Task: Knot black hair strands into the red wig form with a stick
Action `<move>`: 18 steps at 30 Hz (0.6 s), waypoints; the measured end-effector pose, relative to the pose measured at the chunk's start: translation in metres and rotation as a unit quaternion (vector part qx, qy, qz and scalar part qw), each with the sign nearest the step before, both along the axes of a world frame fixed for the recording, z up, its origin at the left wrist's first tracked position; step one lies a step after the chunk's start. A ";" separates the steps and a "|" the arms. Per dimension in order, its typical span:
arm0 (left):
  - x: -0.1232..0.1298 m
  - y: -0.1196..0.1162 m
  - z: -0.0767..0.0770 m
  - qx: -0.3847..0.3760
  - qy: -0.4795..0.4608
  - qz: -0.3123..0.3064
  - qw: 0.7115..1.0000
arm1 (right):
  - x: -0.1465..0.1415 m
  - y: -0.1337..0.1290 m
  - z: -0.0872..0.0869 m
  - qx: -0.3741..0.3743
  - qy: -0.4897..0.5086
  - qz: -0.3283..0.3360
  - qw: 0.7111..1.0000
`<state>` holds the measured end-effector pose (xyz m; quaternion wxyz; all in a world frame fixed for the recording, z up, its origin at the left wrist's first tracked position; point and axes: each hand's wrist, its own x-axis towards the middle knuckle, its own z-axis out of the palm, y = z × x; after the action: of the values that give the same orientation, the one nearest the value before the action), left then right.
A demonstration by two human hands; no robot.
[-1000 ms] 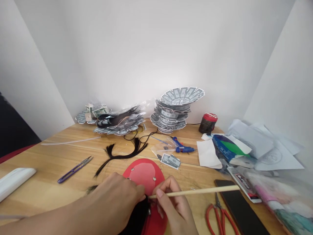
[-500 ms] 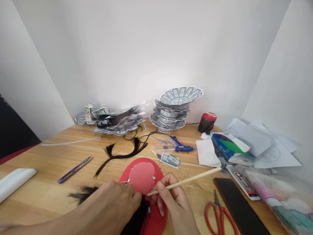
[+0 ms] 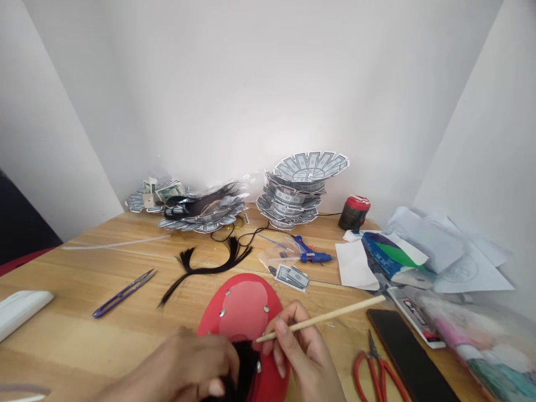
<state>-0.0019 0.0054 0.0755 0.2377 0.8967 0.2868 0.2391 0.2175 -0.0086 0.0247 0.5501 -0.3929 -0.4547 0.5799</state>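
Observation:
A red oval piece [image 3: 274, 296] with a pinkish centre and several silvery studs lies on the table in front of me. My right hand [image 3: 304, 346] pinches a pale wooden stick [image 3: 330, 318], its tip resting near the upper edge of the black strands and its other end pointing up to the right. Over the lower left of the red piece, my left hand [image 3: 196, 360] is closed, slightly blurred, with its curled fingers at a bundle of black hair-like strands [image 3: 247, 363]. The lower ends of the bundle are out of frame or under the hand.
Purple thread snips [image 3: 124, 294] and a black strand bundle [image 3: 209, 269] lie to the left. Behind stand stacked paper-note bowls [image 3: 291, 198] and a blue glue gun [image 3: 314, 255]. Red-handled pliers [image 3: 374, 365], a dark phone [image 3: 408, 354] and plastic bags [image 3: 473, 340] are at right.
My left hand has moved down and left along the red piece, showing more of the black strands. The stick's tip has shifted slightly right, still in my right hand.

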 end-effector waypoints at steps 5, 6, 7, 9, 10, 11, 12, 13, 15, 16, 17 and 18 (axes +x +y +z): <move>0.009 0.014 -0.019 -0.318 -0.130 0.053 0.938 | -0.005 -0.004 -0.001 0.013 0.014 -0.029 0.999; 0.010 0.016 -0.022 -0.350 -0.150 0.061 0.923 | -0.007 -0.006 -0.001 0.015 0.013 -0.044 0.999; 0.011 0.017 -0.024 -0.363 -0.170 0.067 0.914 | -0.009 -0.008 -0.001 0.018 0.009 -0.059 0.998; 0.012 0.017 -0.026 -0.361 -0.197 0.075 0.909 | -0.013 -0.012 -0.003 0.035 -0.008 -0.089 0.995; 0.013 0.017 -0.025 -0.356 -0.203 0.077 0.909 | -0.014 -0.013 -0.005 0.050 -0.019 -0.101 0.994; 0.013 0.017 -0.025 -0.354 -0.205 0.077 0.909 | -0.015 -0.014 -0.007 0.067 -0.031 -0.109 0.991; 0.013 0.017 -0.025 -0.354 -0.206 0.078 0.909 | -0.016 -0.014 -0.010 0.087 -0.043 -0.115 0.989; 0.014 0.017 -0.024 -0.355 -0.207 0.080 0.908 | -0.017 -0.014 -0.014 0.109 -0.052 -0.120 0.985; 0.014 0.017 -0.025 -0.360 -0.209 0.081 0.906 | -0.018 -0.013 -0.021 0.150 -0.059 -0.129 0.978; 0.014 0.017 -0.026 -0.361 -0.210 0.080 0.905 | -0.018 -0.013 -0.024 0.165 -0.059 -0.132 0.976; 0.014 0.017 -0.026 -0.361 -0.211 0.078 0.905 | -0.018 -0.013 -0.026 0.174 -0.056 -0.134 0.974; 0.014 0.018 -0.027 -0.363 -0.213 0.076 0.904 | -0.019 -0.013 -0.027 0.177 -0.051 -0.134 0.974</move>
<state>0.0118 0.0230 0.0483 0.5830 0.6514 0.3638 0.3216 0.1987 -0.0214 -0.0024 0.6597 -0.3757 -0.5207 0.3905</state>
